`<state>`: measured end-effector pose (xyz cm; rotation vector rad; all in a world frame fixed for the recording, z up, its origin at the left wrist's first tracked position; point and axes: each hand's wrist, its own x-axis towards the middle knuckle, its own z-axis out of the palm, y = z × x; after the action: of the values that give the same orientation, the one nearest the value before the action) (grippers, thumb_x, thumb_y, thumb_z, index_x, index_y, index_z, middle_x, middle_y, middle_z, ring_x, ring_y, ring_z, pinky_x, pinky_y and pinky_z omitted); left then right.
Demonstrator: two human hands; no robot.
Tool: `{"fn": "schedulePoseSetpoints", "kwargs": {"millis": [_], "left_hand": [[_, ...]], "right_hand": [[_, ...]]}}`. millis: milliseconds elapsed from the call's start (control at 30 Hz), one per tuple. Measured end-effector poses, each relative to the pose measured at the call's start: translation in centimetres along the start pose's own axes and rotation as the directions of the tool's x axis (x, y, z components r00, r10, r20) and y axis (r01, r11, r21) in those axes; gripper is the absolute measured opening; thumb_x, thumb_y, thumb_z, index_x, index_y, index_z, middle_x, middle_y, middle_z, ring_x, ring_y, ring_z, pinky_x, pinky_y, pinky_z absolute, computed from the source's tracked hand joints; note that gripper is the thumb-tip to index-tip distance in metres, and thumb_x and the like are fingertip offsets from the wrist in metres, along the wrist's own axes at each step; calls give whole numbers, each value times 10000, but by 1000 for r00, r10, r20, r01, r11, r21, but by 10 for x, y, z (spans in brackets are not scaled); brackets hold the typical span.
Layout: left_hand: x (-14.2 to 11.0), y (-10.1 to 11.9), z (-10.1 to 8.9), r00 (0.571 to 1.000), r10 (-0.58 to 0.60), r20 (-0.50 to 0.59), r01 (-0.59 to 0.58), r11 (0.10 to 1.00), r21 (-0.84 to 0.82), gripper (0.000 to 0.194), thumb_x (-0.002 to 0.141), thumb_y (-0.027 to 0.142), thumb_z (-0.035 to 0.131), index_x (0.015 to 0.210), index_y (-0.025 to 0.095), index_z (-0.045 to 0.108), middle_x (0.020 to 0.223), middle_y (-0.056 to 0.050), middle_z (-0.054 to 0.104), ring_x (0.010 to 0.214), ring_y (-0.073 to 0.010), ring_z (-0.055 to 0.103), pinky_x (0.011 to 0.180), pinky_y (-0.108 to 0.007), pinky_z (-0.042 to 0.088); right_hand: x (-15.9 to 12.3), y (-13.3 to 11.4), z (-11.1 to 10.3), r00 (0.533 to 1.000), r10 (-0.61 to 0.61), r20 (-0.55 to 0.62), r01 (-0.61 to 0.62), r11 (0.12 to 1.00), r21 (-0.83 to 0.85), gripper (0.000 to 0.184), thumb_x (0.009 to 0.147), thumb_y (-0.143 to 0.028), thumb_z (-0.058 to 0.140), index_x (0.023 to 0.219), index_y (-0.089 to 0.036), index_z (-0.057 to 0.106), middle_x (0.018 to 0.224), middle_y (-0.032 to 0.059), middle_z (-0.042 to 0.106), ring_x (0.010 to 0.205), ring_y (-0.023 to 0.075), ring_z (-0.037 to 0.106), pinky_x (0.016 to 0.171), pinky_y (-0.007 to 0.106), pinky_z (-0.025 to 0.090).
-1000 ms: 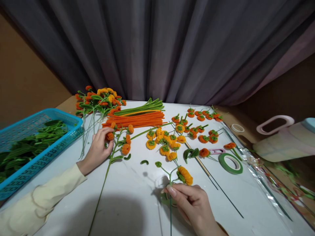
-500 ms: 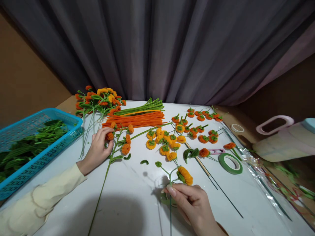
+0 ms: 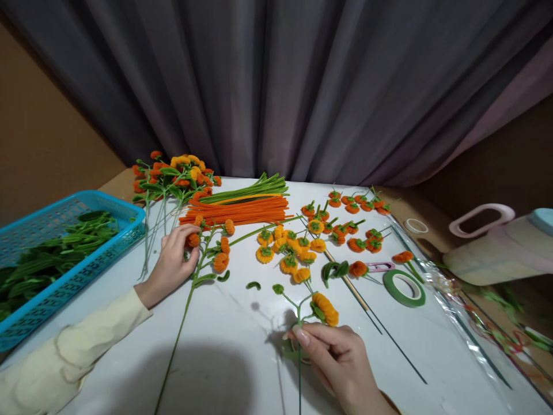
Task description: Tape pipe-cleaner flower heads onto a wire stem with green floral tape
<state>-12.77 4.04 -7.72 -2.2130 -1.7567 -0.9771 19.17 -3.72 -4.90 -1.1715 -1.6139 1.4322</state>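
Observation:
My right hand (image 3: 334, 354) pinches a thin green stem (image 3: 299, 369) held upright near the front. A yellow-orange pipe-cleaner pumpkin (image 3: 326, 310) and a small green bud (image 3: 278, 289) branch from its top. My left hand (image 3: 175, 259) curls its fingers round a small orange pumpkin (image 3: 193, 240) on a longer branch (image 3: 190, 294), which lies on the table and bears several orange pumpkins and green leaves. Part of the pumpkin under the left fingers is hidden. Beside the branch are small curled green pieces (image 3: 253, 285).
A blue basket (image 3: 129, 230) of green leaves stands at left. Behind are finished sprays (image 3: 173, 173) and orange pipe cleaners (image 3: 242, 211). Loose yellow pumpkins (image 3: 288, 265), green tape (image 3: 404, 288), a pink clip (image 3: 381, 267) and a pitcher (image 3: 492, 253) are to the right.

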Motion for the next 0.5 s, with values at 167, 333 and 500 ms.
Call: {"fn": "schedulePoseSetpoints", "kwargs": {"millis": [167,333,500], "left_hand": [[0,1,-1,1000,-5,12,5,1000,-4,263,851,191,428,1113,188,446,1123,-121,549,1103,-283,511,860,-404,373],[0,1,0,1000,-16,8,16,1000,-11,264,848,195,429,1112,192,448,1123,-119,551,1102,-282,514,875,-408,367],[0,1,0,1000,-13,13,13,1000,-6,259,853,201,428,1110,182,448,1127,-128,551,1102,-287,511,876,-414,365]], "right_hand": [[-1,-1,1,1000,2,-14,-2,1000,-4,425,895,-422,497,763,-92,729,404,-70,226,372,69,203,370,246,150],[-1,-2,0,1000,-4,-6,4,1000,1,421,898,-416,495,770,-93,733,405,-72,222,372,69,195,372,249,151],[-1,-1,0,1000,-16,-19,16,1000,6,405,900,-396,502,750,-94,727,407,-74,221,382,67,197,391,253,162]]}}
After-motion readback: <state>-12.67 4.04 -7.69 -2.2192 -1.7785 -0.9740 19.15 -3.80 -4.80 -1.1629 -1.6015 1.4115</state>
